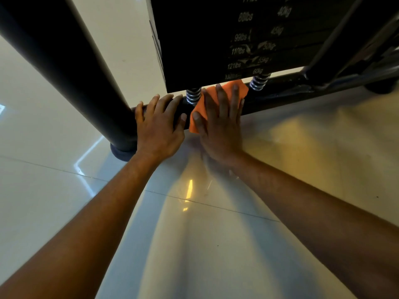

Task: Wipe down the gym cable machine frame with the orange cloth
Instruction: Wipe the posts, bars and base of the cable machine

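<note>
Item one: the orange cloth [224,91], spread flat on the black base bar [280,94] of the cable machine frame, between two chrome coil springs. We see the cloth's near corner hanging over the bar's front edge toward the floor.

Item two: our right hand [220,124], laid palm-down on the cloth with fingers straight and spread, pressing it to the bar; nothing is pinched or curled round.

Item three: our left hand [159,128], just beside the right, resting on the same bar with fingers extended and only slightly bent over its top, thumb alongside; it grasps nothing.

Item four: left spring [193,95] and right spring [259,81], standing on the bar beneath the weight stack [226,39], whose plates carry pound and kilogram labels, partly blurred.

Item five: a thick dark upright post [64,67], leaning across the left of our view, ending in a round foot [121,152] on the floor, close to our left wrist.

Item six: glossy pale floor tiles [194,244], with light reflections and shadows of both forearms.
</note>
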